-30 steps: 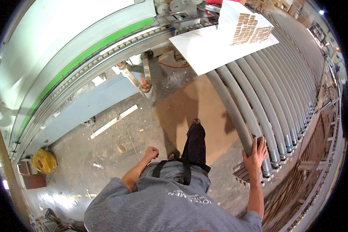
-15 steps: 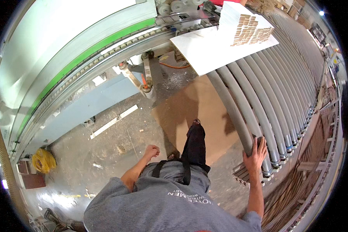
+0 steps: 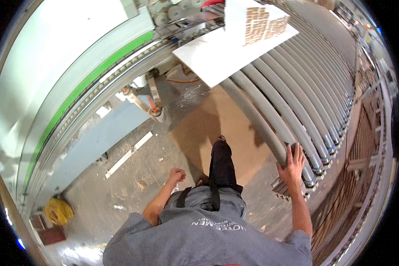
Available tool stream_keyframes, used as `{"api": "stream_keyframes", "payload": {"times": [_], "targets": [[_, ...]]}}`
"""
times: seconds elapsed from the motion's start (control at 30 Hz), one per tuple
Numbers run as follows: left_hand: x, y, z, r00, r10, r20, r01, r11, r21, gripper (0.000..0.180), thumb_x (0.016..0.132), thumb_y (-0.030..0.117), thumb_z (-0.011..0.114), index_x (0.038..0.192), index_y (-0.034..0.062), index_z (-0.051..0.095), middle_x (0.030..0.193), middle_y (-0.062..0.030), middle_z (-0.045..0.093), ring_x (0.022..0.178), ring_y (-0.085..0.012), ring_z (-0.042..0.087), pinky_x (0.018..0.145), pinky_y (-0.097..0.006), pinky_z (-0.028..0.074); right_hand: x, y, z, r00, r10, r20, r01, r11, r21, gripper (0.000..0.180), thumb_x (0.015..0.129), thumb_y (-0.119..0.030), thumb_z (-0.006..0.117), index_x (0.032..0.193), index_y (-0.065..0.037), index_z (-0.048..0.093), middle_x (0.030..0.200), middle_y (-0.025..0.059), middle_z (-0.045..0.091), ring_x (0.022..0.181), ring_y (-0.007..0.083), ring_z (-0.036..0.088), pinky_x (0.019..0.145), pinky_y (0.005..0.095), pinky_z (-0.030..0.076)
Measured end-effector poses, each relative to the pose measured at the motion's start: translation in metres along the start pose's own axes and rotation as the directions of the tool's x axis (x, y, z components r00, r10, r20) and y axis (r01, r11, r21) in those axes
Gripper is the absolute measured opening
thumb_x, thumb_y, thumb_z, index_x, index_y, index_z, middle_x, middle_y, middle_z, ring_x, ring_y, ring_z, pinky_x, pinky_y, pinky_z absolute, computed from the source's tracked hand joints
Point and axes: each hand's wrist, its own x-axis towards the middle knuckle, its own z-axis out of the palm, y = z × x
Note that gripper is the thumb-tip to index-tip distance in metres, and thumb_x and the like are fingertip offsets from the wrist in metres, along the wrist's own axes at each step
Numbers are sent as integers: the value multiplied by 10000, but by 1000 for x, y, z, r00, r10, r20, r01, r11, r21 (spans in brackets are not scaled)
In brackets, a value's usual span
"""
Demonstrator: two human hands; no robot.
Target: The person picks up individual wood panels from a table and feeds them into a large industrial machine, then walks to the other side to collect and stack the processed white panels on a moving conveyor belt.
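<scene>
My right hand (image 3: 291, 167) lies flat with fingers stretched out on the near end of the first grey rollers (image 3: 257, 122) of a roller conveyor. A small dark patch shows beside its fingers, too unclear to name. My left hand (image 3: 177, 175) hangs in front of my body with the fingers curled in, and nothing shows in it. Ahead, a white board (image 3: 210, 60) rests across the rollers. On it stands a stack of white-faced pieces (image 3: 263, 26) with brown ends.
To the left runs a long machine with a green strip (image 3: 93, 82). A brown sheet (image 3: 217, 117) lies on the floor under my foot, a white strip (image 3: 129, 155) left of it. A yellow bag (image 3: 58, 211) sits at the far left; brown slats (image 3: 363, 146) lie right of the rollers.
The view has shifted, so the board, stack and machine appear further left. My right hand stays on the rollers, and my left hand remains curled. One foot still stands on the brown sheet.
</scene>
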Motion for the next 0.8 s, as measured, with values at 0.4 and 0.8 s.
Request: {"api": "stream_keyframes", "payload": {"times": [0.4, 0.8], "targets": [[24, 53, 10, 997, 69, 45, -60, 984, -167, 131, 886, 138, 641, 946, 23, 657, 796, -80, 683, 665, -168, 655, 583, -301, 530, -1, 2, -1, 999, 28, 34, -28, 1000, 2, 871, 701, -296, 811, 1442, -90, 403, 1536, 263, 274, 1418, 442, 272, 1135, 555, 262], [42, 291, 82, 864, 494, -96, -490, 780, -389, 190, 933, 177, 635, 872, -2, 658, 764, -66, 663, 610, -146, 607, 503, -283, 488, -2, 4, 6, 1000, 3, 1, -3, 1000, 5, 884, 697, -290, 802, 1462, -99, 402, 1552, 251, 266, 1422, 440, 273, 1128, 577, 261]]}}
